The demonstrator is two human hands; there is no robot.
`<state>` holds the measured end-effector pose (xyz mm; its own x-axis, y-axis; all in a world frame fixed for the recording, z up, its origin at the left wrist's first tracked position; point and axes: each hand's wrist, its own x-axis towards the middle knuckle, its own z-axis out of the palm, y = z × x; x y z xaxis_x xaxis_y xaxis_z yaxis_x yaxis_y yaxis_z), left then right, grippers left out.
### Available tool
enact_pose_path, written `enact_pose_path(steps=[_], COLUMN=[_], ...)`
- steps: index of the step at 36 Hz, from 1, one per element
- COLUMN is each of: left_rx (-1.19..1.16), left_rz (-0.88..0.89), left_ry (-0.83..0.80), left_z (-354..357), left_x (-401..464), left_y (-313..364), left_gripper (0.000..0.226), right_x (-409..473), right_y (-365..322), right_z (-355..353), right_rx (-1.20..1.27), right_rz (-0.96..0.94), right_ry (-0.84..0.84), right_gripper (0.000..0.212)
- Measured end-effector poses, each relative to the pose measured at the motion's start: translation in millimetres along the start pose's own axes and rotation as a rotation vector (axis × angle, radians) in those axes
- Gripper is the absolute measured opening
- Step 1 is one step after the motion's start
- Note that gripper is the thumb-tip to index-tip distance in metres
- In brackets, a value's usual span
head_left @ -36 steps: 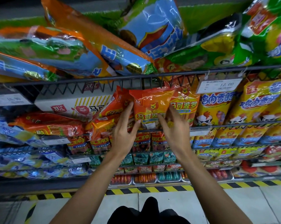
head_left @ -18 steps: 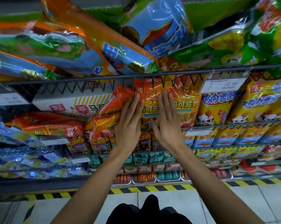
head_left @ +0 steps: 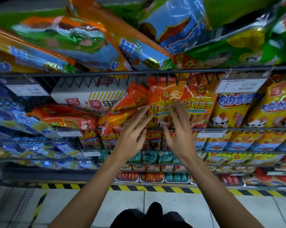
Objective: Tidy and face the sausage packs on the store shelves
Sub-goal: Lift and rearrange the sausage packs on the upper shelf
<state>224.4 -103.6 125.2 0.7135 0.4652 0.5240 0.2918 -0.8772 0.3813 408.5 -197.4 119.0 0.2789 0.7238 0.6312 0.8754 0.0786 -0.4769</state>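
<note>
An orange sausage pack (head_left: 162, 96) with a lion face stands upright on the second wire shelf (head_left: 221, 129), beside a matching pack (head_left: 200, 104) on its right. My left hand (head_left: 132, 135) has straight fingers whose tips touch the pack's lower left edge. My right hand (head_left: 178, 127) lies flat with straight fingers against the pack's front. Left of these, more orange packs (head_left: 132, 99) lean tilted, and another orange pack (head_left: 63, 116) lies flat.
Big orange-blue and green bags (head_left: 106, 41) are piled on the top shelf. A white carton (head_left: 86, 99) sits behind the tilted packs. Yellow chicken-sausage packs (head_left: 234, 111) fill the right, blue packs (head_left: 15, 119) the left. A price tag (head_left: 239, 85) hangs at upper right.
The orange pack went from held at its lower corners to pushed back upright under the rail. Both hands have since slid down and slightly apart, fingers still straight.
</note>
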Motion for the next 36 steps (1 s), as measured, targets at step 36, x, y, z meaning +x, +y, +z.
enact_pose_path(steps=[36], left_rx=[-0.108], left_rz=[-0.247], left_ry=[0.031], left_z=[-54], left_x=[-79], left_y=[-3], left_gripper=[0.039], right_x=[-6], right_y=[-38], right_z=[-10], right_rx=[0.227], right_rz=[0.032], right_ry=[-0.230], right_gripper=[0.060])
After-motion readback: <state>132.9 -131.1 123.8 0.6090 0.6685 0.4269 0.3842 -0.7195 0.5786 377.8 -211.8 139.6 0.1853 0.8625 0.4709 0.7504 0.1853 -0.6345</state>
